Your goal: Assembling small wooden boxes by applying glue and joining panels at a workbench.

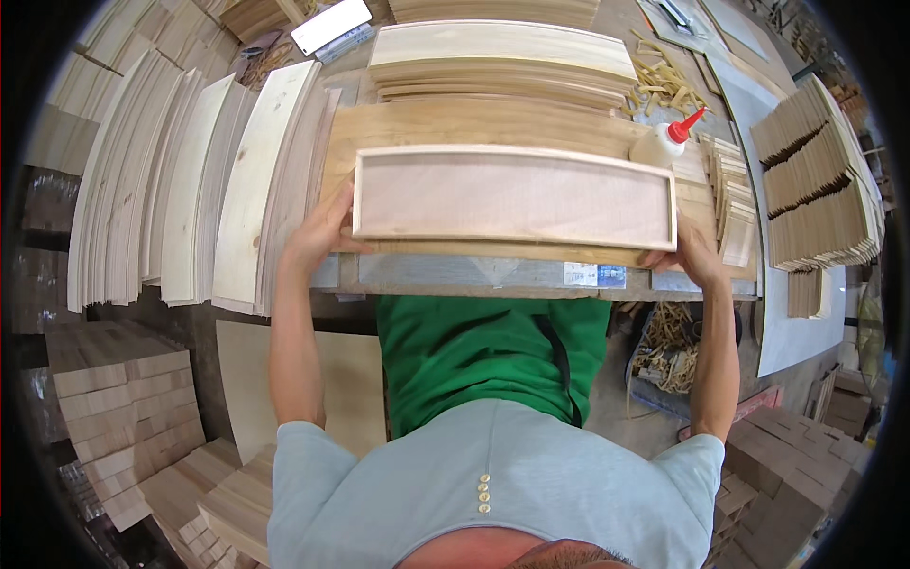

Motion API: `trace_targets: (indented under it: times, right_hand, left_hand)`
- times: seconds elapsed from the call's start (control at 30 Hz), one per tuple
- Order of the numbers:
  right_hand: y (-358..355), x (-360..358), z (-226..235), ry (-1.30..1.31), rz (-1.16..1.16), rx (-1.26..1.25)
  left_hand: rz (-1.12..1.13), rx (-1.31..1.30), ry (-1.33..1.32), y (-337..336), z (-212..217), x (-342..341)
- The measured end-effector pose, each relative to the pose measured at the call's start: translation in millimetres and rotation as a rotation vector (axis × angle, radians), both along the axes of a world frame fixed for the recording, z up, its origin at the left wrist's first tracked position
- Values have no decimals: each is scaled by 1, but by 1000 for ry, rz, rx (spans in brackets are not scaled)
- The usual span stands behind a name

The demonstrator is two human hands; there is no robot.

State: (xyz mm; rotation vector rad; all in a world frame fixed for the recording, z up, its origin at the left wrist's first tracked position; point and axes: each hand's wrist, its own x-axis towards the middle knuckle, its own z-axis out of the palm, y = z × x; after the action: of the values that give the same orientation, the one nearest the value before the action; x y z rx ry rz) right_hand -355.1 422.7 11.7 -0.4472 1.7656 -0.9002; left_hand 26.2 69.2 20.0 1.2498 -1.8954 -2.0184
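Observation:
A long, shallow wooden tray [517, 197] with a thin raised rim lies in front of me, its open side up. My left hand [320, 232] grips its left end, the thumb toward the near corner. At the opposite end my right hand [695, 250] holds the near right corner, partly hidden behind the rim. Beneath the tray is a flat wooden board [339, 144] on the workbench [417, 272]. Just behind the tray's right end stands a white squeeze bottle [658, 145] with a red nozzle.
Stacked thin boards [502, 57] lie behind the work board, with more upright panels [256, 190] to the left. Small wooden strips [730, 194] sit at the right. Tan bands [664, 81] are heaped at the back right. Bundled slats [815, 180] stand farther right.

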Motion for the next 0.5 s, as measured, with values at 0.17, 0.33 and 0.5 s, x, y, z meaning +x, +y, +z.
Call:
trace_targets:
  times: [0.17,0.33,0.5]
  right_hand:
    - [15,22,-7,-18,-255,-434]
    - [-3,9,-1,-23,-317,-596]
    - [-28,6,30,80,-103,-644]
  left_hand:
    - [-49,61,505,18,9,14]
    - [53,134,664,7,3,-3]
    - [-103,21,642,-13,16,-8]
